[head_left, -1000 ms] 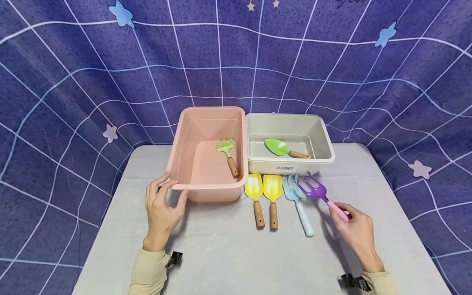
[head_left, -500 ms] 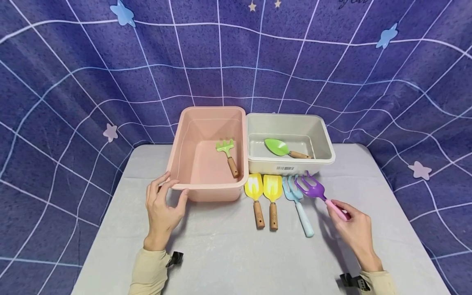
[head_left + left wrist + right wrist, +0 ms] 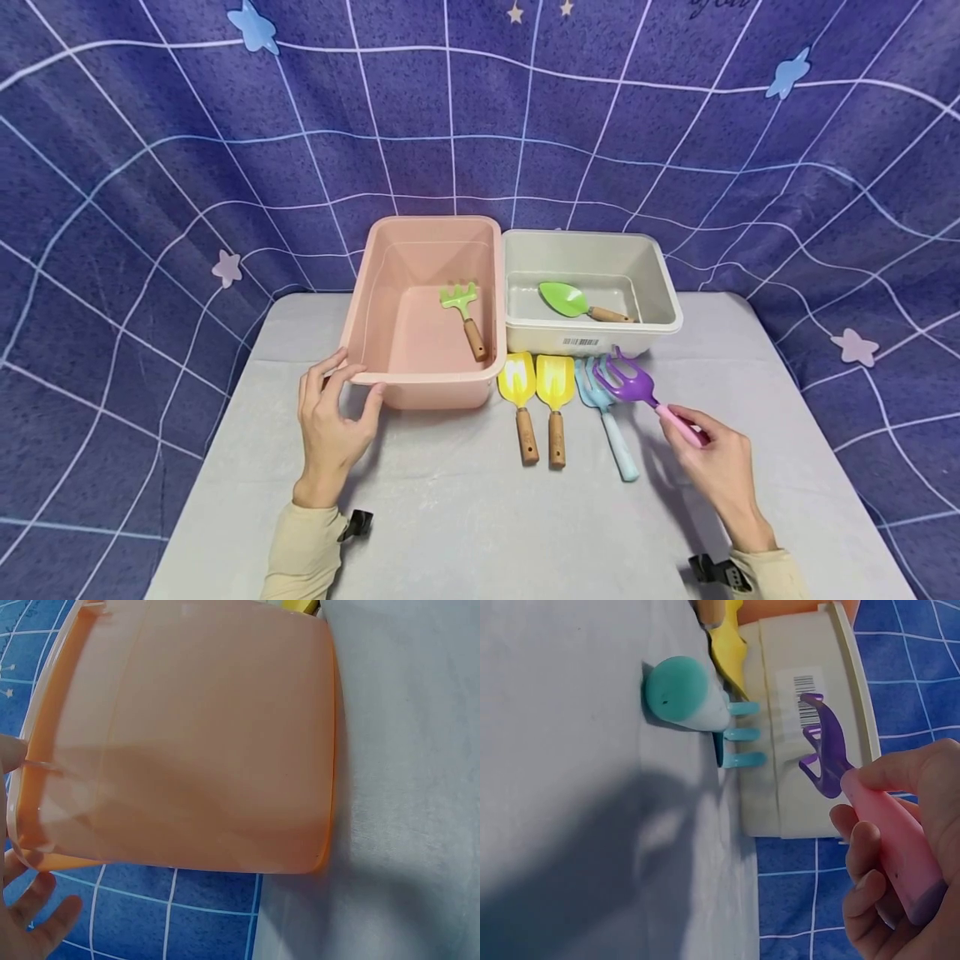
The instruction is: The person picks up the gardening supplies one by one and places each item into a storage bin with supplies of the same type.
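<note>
While the right hand (image 3: 714, 467) grips the purple fork (image 3: 636, 387) aloft near the grey tub (image 3: 542, 339), the left hand (image 3: 333, 435) holds the pink tub (image 3: 431, 395) at its corner. Green rake (image 3: 472, 331) lies in pink, green trowel (image 3: 568, 302) in grey — yellow shovels (image 3: 556, 382), blue fork (image 3: 612, 429) still out.

A draped tabletop set-up: starry blue fabric (image 3: 480, 100) hangs behind a grey table (image 3: 480, 525).

Taking right hand (image 3: 716, 471) as centre, curtain (image 3: 480, 100) at 12 o'clock: I'm seeing grey bin (image 3: 600, 327) blocking 10–11, blue fork (image 3: 613, 433) obstructing 9, bare tablecloth (image 3: 780, 417) leaving passage 1–3.
</note>
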### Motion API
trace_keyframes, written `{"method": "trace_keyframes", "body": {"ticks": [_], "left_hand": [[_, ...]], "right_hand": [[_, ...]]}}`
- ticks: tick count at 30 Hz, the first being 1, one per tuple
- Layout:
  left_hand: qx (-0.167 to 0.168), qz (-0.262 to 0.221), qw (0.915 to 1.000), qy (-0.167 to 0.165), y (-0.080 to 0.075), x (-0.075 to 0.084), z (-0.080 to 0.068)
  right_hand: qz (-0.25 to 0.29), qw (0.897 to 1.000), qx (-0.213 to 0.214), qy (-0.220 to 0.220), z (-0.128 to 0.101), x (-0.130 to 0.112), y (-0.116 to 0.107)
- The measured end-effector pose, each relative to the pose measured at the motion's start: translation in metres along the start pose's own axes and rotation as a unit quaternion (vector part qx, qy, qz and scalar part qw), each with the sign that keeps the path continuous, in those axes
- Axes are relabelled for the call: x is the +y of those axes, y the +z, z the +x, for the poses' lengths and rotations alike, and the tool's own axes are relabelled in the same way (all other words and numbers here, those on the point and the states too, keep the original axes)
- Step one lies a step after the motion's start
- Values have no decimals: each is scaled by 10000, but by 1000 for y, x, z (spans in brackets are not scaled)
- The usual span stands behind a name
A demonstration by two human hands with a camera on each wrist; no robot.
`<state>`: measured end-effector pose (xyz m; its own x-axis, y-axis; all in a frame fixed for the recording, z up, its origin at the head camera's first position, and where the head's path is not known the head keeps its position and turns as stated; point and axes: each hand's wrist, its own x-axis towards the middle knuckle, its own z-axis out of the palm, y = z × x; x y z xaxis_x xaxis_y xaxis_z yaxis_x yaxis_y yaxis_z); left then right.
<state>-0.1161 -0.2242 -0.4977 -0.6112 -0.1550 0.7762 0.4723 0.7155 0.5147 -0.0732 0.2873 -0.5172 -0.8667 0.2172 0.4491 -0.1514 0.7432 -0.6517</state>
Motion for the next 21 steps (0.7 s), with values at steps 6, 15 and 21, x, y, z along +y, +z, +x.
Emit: {"method": "trace_keyframes", "body": {"ticks": [6,15,21], "left_hand": [[-6,-6,10000,14,0,0,0],[26,15,10000,-5,1,0,-1],[90,-22,10000,13,3,0,-1]], "right_hand": [[-20,10000,-53,-18,1,-3,-2],[12,9998,-175,-49,3,-13,-2],[38,9998,-192,-12,2,-17,-3]]}}
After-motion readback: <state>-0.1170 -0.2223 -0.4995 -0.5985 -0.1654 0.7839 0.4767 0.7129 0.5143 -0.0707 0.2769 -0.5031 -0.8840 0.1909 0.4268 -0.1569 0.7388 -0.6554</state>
